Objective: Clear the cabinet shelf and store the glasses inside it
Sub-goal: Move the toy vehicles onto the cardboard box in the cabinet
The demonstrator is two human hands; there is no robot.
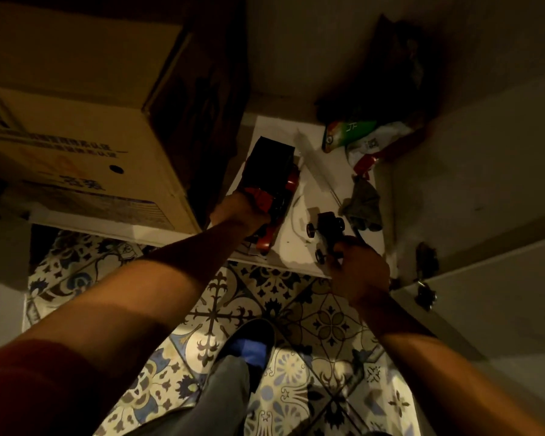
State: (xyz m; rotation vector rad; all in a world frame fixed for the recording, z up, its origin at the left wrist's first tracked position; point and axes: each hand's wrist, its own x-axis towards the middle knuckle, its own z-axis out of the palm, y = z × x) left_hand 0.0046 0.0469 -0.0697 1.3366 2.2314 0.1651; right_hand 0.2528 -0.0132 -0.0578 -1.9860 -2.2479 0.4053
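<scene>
At the upper left, one large cardboard box [76, 146] is seen, cut off by the frame's left edge, its printed lettering too dim to be read. Beside it, a dark wooden panel [199, 89] is lost mostly in shadow. In the middle, the white cabinet shelf [299, 247] is shown, its front edge running just above the patterned tile floor [321, 325], and its back corner is swallowed by darkness, where a dark heap [387, 67] cannot be identified. At the right, one open cabinet door [485, 294] is seen edge-on, with two dark hinges [425, 297] mounted near the shelf's right end. No glasses can be made out anywhere in view. On the shelf, one red and black toy vehicle [272, 180] is gripped at its near end by the left hand [243, 212], the fingers being curled around it and partly hidden beneath it. One crumpled green and white packet [356, 136] lies at the back right, and one grey cloth [362, 202] lies in front of it. A small black wheeled toy [326, 231], on which three wheels can be counted, is held by the right hand [359, 272], whose fingers are closed on its near side. A bare strip of shelf is left between the two toys. One shoe [249, 347] is seen on the floor below.
</scene>
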